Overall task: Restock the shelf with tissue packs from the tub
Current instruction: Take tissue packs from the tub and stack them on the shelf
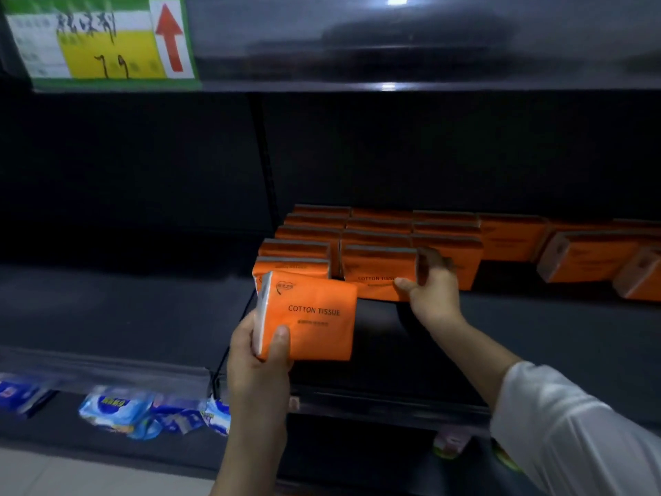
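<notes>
A loose white sleeve [572,424] covers the right arm; left arm bare.

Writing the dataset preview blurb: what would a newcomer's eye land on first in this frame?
The orange tissue packs glowing against the dark shelf: rows stand centre right, the left hand holds a COTTON TISSUE pack in front, and the right hand grips the front pack of one row. Then the green-and-yellow price tag with its red arrow, top left.

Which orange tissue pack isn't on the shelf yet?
The orange plastic-wrapped tissue pack in the left hand, held before the rows. The right hand grips a second orange pack at a row's front.
</notes>
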{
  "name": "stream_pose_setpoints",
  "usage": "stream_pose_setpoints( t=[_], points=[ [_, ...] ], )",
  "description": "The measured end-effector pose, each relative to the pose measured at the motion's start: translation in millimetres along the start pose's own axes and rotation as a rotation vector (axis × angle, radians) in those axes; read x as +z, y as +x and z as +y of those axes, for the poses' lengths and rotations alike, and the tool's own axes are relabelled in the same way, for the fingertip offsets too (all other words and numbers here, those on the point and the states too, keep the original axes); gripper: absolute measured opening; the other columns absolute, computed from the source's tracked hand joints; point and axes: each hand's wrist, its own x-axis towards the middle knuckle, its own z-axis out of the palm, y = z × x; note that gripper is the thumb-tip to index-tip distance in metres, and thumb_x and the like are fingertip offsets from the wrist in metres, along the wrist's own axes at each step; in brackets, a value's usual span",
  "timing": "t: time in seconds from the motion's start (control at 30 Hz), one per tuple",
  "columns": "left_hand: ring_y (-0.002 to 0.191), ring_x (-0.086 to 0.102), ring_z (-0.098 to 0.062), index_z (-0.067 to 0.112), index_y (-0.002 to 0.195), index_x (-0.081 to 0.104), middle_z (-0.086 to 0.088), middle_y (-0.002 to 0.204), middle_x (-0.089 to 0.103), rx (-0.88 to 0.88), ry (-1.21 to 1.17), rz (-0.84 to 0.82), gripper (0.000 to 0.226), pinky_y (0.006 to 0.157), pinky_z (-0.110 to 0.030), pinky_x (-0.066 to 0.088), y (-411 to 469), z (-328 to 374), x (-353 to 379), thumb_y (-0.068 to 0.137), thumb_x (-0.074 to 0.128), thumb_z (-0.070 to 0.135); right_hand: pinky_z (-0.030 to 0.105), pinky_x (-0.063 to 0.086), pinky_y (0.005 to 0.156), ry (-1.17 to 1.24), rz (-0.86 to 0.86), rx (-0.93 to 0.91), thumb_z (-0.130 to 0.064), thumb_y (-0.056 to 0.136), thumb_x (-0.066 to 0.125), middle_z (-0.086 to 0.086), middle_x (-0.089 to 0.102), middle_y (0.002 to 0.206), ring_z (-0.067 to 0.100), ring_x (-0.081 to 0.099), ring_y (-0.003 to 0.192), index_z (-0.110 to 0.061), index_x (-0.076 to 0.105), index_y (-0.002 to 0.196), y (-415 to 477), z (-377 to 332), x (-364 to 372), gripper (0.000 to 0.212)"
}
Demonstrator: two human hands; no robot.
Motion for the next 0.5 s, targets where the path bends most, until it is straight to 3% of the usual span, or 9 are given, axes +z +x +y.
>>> stream_pose_setpoints(
  t=[0.13, 0.4, 0.5],
  points=[
    [0.095, 0.064, -0.01, 0.033, 0.11, 0.056, 0.007, 0.101, 0.067, -0.007, -0.006, -0.046, 0.024, 0.076, -0.028, 0.049, 0, -1, 6, 0.092, 0.053, 0.017, 0.032, 0.039, 0.099, -0.056, 0.042, 0.008, -0.013, 0.081, 0.071, 0.011, 0.04, 0.136, 0.03, 0.045, 0.122, -0.019, 0.045, 0.135, 6, 4, 7, 0.06],
    [0.1, 0.064, -0.016, 0.033, 0.108, 0.059, 0.002, 0.108, 0.066, -0.015, 0.001, -0.079, 0.023, 0.083, -0.037, 0.052, 2, -10, 8, 0.091, 0.058, 0.018, 0.035, 0.051, 0.09, -0.04, 0.049, 0.059, -0.022, 0.076, 0.076, 0.01, 0.059, 0.118, 0.029, 0.059, 0.105, -0.018, 0.053, 0.125, 20, 16, 20, 0.055],
    [0.102, 0.063, -0.017, 0.031, 0.11, 0.059, 0.002, 0.109, 0.066, -0.027, 0.005, -0.076, 0.024, 0.09, -0.042, 0.051, 3, -13, 10, 0.091, 0.057, 0.018, 0.028, 0.05, 0.078, -0.078, 0.065, 0.074, -0.029, 0.075, 0.077, 0.012, 0.062, 0.107, 0.025, 0.062, 0.091, -0.013, 0.056, 0.118, 17, 19, 14, 0.05]
  ],
)
